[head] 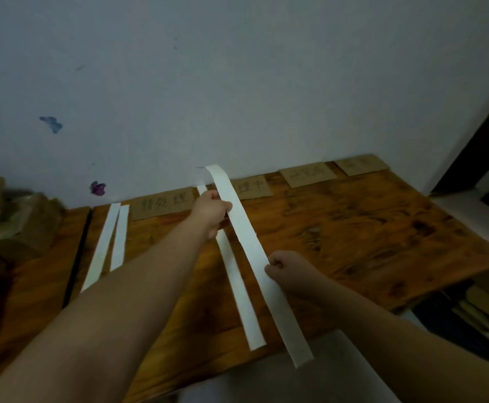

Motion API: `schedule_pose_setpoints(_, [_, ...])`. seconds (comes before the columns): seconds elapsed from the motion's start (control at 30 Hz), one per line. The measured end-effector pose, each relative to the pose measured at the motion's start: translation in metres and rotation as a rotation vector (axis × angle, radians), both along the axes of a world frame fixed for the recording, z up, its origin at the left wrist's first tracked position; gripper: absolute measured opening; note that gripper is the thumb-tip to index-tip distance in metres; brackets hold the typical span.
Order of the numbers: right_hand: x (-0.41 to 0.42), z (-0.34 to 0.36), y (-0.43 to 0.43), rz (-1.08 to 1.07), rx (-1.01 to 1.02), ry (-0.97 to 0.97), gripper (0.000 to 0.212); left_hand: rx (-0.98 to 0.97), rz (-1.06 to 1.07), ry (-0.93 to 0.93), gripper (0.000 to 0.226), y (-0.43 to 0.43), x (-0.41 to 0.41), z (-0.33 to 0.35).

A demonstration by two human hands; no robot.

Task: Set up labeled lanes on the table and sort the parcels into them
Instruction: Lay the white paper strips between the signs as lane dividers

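Holding the long white paper strip (244, 228) up off the brown wooden table (368, 242), stretched from the back edge toward the front edge and slanting a bit. Gripping it near the back edge with the left hand (211, 212), fingers curled round it. Pinching it about mid-length with the right hand (288, 269), fingers clenched into a fist on the strip's edge.

Just beside it, flat on the wood, a second white paper strip (237, 286). Over by the left edge, two more white paper strips (102, 242) already down, side by side. Along the back edge, four brown cardboard labels (163, 203) with handwriting, laid out in a row.

Progress guess: labels done, dividers roughly halfway, none yet on the right half. Sorting not started by the looks of it, with the brown parcels (10, 222) heaped at the far left, too blurry to count.
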State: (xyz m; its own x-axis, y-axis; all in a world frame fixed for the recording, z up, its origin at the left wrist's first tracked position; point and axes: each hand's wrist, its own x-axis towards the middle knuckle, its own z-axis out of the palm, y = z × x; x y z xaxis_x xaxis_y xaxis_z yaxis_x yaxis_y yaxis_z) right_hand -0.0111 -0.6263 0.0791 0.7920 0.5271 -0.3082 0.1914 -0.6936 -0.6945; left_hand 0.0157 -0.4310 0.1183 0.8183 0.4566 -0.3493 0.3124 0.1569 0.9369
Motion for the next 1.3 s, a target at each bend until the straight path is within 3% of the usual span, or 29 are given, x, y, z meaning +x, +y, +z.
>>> schedule_pose_setpoints(0.13, [0.045,-0.005,-0.049,-0.023,-0.012,-0.013,0.023,0.018,-0.033,-0.004,0.036,-0.046,0.050,-0.002])
schedule_pose_setpoints(0.23, [0.076,-0.012,-0.072,-0.074,-0.029,0.004,0.008,0.022,-0.088,-0.001,0.039,-0.069,0.089,-0.008])
schedule_pose_setpoints(0.4, [0.129,-0.026,-0.092,-0.150,-0.074,0.060,0.031,0.045,-0.154,0.042,0.039,-0.094,0.158,-0.031])
schedule_pose_setpoints(0.6, [0.187,-0.058,-0.117,-0.209,-0.111,0.158,0.039,0.123,-0.214,0.148,0.040,-0.120,0.228,-0.083])
schedule_pose_setpoints(0.77, [0.220,-0.094,-0.144,-0.152,-0.079,0.211,0.050,0.305,-0.214,0.289,0.048,-0.140,0.257,-0.135])
schedule_pose_setpoints(0.87, [0.230,-0.113,-0.161,-0.046,-0.074,0.201,0.058,0.656,-0.305,0.405,0.070,-0.149,0.256,-0.164])
schedule_pose_setpoints(0.97, [0.231,-0.129,-0.174,0.278,-0.220,-0.049,0.053,1.062,-0.508,0.488,0.070,-0.155,0.248,-0.186])
schedule_pose_setpoints(1.1, [0.233,-0.145,-0.182,0.640,-0.394,-0.265,0.049,1.134,-0.690,0.540,0.057,-0.154,0.250,-0.201])
schedule_pose_setpoints(1.3, [0.240,-0.167,-0.176,0.679,-0.383,-0.293,0.055,1.117,-0.695,0.501,0.060,-0.143,0.265,-0.205])
